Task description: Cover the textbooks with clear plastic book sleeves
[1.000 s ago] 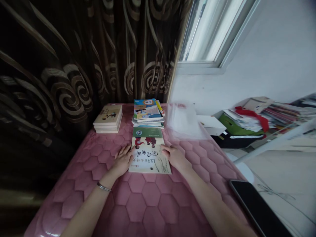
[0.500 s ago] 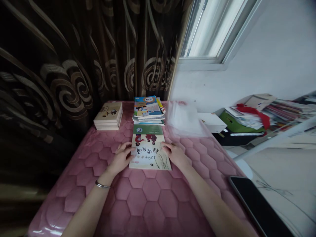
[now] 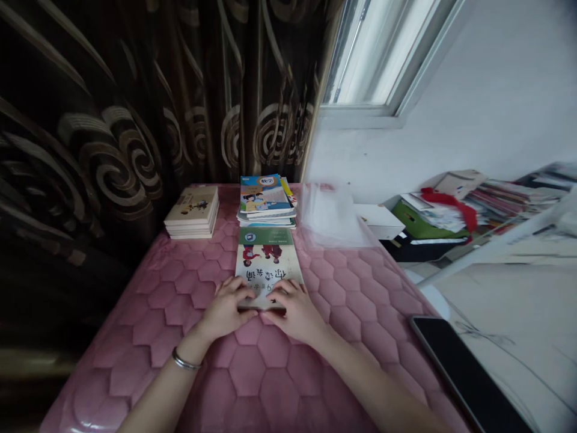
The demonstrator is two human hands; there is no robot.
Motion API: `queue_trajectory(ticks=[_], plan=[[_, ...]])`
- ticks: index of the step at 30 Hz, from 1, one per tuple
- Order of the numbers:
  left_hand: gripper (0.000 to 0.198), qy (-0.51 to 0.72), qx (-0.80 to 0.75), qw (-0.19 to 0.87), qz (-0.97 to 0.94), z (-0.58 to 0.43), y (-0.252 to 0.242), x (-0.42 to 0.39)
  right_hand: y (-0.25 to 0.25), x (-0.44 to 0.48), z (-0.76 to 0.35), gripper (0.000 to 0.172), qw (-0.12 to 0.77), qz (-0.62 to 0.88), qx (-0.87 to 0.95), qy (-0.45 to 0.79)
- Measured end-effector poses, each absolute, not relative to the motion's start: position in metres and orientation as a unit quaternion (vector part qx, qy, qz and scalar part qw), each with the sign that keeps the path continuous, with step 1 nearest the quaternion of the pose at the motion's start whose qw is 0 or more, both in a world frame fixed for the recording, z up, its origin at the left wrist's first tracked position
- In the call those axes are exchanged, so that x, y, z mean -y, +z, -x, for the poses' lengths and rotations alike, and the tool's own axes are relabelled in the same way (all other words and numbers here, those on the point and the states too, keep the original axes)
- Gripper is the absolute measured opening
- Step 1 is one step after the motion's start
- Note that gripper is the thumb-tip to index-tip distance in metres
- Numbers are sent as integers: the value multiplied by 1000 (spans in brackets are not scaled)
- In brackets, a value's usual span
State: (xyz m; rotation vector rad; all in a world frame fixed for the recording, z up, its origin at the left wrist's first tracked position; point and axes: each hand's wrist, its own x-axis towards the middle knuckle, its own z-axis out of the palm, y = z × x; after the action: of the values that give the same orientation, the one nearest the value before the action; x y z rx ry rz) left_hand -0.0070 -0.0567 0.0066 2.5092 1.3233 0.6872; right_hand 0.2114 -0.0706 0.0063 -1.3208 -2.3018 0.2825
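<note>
Book (image 3: 269,264) on tbl (image 3: 252,367), curtain (image 3: 180,90) bhd.

The cream-coloured book (image 3: 269,258) lies flat and closed on the pink tabletop (image 3: 252,373), its long sides pointing away. The cover has a green band at the far end, figures in reddish clothes and Chinese characters, upside down. Probably it is one book; the thickness is difficult to see.

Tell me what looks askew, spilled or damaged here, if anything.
Nothing looks spilled or damaged. The book under the left hand and right hand is upside down from this viewpoint, its pictured figures heads-down. Behind it, the mixed stack looks uneven, with a yellow cover poking out on the right.
</note>
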Motion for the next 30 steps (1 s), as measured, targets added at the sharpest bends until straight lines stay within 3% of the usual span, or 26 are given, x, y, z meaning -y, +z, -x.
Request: queue_trajectory(ticks=[10, 20, 30], plan=[[14, 217, -445, 78, -865, 2, 5, 55, -2, 68, -211, 7, 250, 468, 844, 83], [20, 193, -449, 131, -862, 31, 10, 47, 8, 63, -257, 18, 195, 422, 877, 118], [30, 157, -475, 243, -831, 48, 15, 41, -7, 58, -296, 30, 262, 351, 876, 201]])
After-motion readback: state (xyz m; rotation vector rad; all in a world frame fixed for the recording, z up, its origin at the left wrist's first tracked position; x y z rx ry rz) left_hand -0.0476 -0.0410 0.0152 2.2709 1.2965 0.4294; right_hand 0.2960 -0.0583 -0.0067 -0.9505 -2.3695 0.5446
